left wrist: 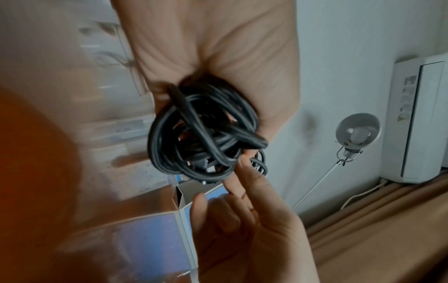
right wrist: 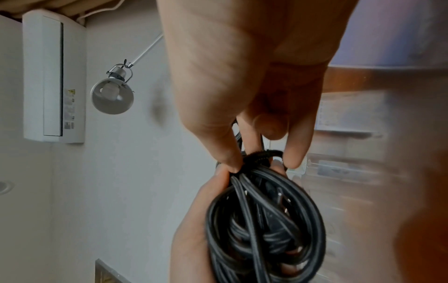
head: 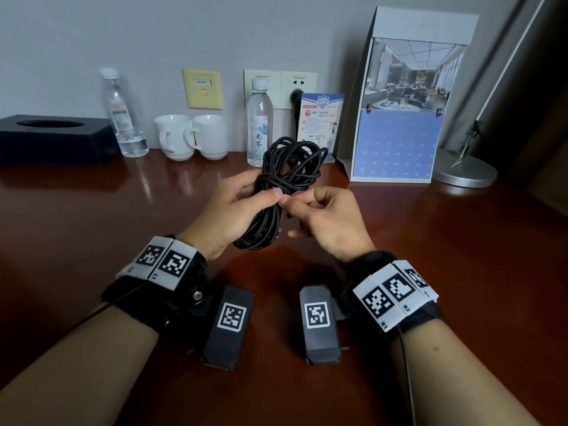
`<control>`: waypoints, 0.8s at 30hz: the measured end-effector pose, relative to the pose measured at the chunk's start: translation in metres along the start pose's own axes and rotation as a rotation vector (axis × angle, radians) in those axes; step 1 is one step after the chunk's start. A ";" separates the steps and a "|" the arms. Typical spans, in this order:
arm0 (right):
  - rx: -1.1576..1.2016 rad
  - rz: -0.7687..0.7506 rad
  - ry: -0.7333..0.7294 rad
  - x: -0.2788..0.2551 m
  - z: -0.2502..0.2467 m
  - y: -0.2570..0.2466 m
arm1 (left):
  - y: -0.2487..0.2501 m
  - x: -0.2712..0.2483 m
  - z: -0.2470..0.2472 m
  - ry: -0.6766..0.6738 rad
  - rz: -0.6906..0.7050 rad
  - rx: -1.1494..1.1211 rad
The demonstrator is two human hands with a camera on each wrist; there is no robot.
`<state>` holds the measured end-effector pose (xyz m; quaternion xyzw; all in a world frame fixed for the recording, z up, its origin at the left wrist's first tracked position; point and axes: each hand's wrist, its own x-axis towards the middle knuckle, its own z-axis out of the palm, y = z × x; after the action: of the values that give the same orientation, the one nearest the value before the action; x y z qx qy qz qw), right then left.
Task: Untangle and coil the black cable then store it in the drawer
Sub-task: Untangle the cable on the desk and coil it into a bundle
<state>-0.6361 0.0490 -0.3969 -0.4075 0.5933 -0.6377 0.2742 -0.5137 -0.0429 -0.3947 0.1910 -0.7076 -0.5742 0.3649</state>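
A black cable (head: 284, 176) is bunched into a rough coil of several loops, held upright above the brown desk (head: 430, 256). My left hand (head: 242, 207) grips the bundle around its middle, thumb across the front. My right hand (head: 319, 210) pinches a thin black tie strap (right wrist: 261, 154) that wraps the bundle's waist, right beside my left thumb. The left wrist view shows the cable (left wrist: 206, 137) in the left palm, with right fingers (left wrist: 242, 183) touching it from below. The right wrist view shows the cable (right wrist: 266, 220) loops hanging from the pinch. No drawer is in view.
Along the wall stand a black tissue box (head: 52, 136), two water bottles (head: 123, 115) (head: 259, 121), two white cups (head: 192, 135), a leaflet stand (head: 321, 124), a desk calendar (head: 399, 118) and a lamp base (head: 464, 170). A plug sits in the wall socket (head: 296, 93).
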 end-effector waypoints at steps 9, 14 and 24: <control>0.049 -0.139 0.086 0.005 -0.001 0.002 | 0.001 0.001 0.008 0.067 -0.044 -0.102; -0.057 -0.124 0.120 0.012 -0.004 0.012 | 0.000 0.000 0.008 0.078 -0.042 -0.079; -0.112 -0.182 0.094 0.012 -0.006 0.015 | 0.005 0.000 0.007 0.013 -0.083 -0.116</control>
<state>-0.6492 0.0399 -0.4089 -0.4439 0.6010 -0.6441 0.1639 -0.5182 -0.0372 -0.3906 0.2025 -0.6621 -0.6278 0.3557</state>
